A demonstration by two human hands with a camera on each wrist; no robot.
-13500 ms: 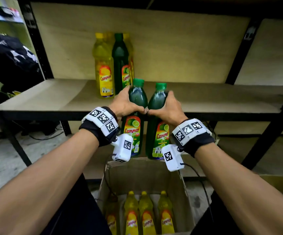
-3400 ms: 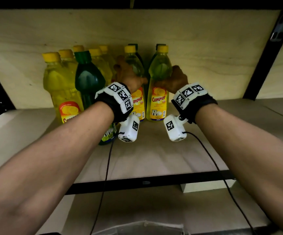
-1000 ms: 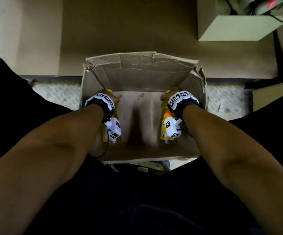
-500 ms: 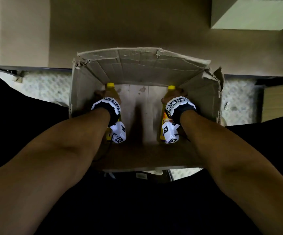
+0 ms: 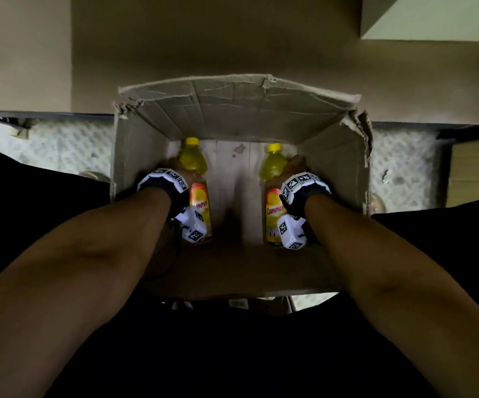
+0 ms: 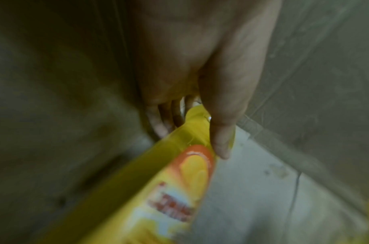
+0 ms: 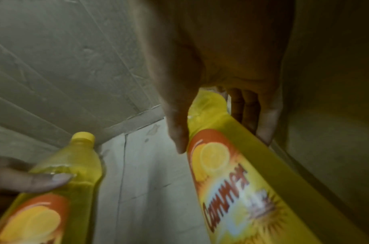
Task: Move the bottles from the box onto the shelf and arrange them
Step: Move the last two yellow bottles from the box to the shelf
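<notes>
Two yellow bottles with orange labels stand inside the open cardboard box (image 5: 232, 110). My left hand (image 5: 172, 168) grips the left bottle (image 5: 195, 165) around its shoulder; in the left wrist view the thumb and fingers (image 6: 219, 135) wrap that bottle (image 6: 179, 173). My right hand (image 5: 297, 166) grips the right bottle (image 5: 274, 168) the same way; the right wrist view shows the fingers (image 7: 179, 132) curled round this bottle (image 7: 231, 173), with the left bottle (image 7: 70, 165) beside it. The shelf with the other bottles is out of view.
The box sits on a pale patterned floor (image 5: 45, 145) between my legs, against the dark edge of a low board (image 5: 218, 47). A light box (image 5: 433, 15) lies at the top right and a wooden block (image 5: 476, 173) at the right.
Both bottles have risen a little inside the box, so their caps and shoulders show above my hands. The view has shifted slightly.
</notes>
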